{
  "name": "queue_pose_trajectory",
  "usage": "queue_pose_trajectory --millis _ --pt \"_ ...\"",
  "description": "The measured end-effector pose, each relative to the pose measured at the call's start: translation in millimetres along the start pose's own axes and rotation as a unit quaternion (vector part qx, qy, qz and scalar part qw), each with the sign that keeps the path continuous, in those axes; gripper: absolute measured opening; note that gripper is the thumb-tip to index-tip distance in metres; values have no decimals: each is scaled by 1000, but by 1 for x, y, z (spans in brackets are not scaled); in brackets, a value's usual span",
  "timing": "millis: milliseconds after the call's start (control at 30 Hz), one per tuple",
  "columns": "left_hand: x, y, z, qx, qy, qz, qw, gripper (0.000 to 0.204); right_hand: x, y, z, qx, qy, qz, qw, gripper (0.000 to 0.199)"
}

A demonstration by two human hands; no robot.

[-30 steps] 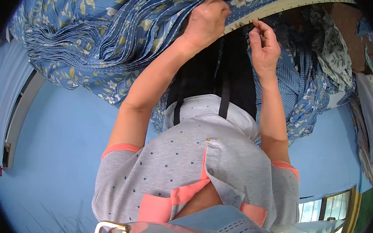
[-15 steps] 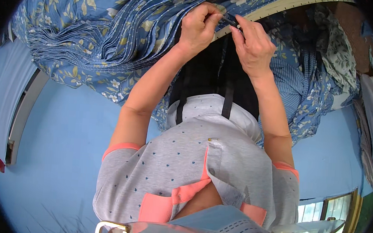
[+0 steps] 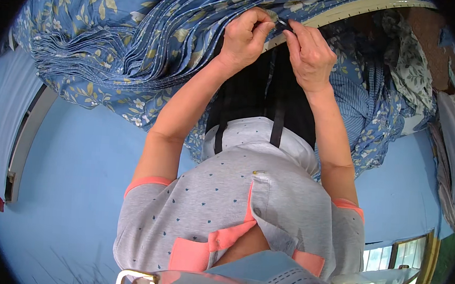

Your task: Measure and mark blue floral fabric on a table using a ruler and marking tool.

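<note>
Stacked blue floral fabric lies fanned, its edge pinched.

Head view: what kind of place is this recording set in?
Probably a sewing or textile workshop: a big stack of blue floral fabric on the work table, both hands pinching its edge, more cloth heaped at right.

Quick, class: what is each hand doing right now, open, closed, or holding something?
Left hand: closed, pinching the floral fabric edge.
Right hand: closed, fingers pinching a small dark item at the same edge; what it is cannot be told.
</note>
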State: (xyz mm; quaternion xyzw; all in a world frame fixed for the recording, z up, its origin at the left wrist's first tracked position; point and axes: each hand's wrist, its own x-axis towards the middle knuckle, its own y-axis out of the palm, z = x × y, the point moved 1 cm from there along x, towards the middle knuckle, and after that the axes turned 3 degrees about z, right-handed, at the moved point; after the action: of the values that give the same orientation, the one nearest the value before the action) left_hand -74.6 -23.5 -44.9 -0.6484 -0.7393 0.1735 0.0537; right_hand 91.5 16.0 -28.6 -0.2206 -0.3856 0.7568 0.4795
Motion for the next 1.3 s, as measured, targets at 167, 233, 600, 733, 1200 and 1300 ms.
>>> queue_pose_trajectory --millis 167,233,600,733,1200,1300 --pt "4 -4 -5 -14 56 38 998 8 -6 -7 -7 26 -3 -15 1000 23" --pt "3 -4 -10 -14 146 110 983 16 -12 -13 -10 126 113 -34 985 24" --pt "17 -3 -17 226 121 62 965 27 -5 18 -12 308 224 -52 923 25" --pt "15 -5 -19 223 125 62 965 27 -1 28 -15 241 181 -66 951 25" --pt "17 4 -19 424 141 53 893 9 4 31 -16 171 167 -92 967 27" --pt "24 3 -14 366 144 -1 920 5 4 33 -17 178 158 -101 966 26"
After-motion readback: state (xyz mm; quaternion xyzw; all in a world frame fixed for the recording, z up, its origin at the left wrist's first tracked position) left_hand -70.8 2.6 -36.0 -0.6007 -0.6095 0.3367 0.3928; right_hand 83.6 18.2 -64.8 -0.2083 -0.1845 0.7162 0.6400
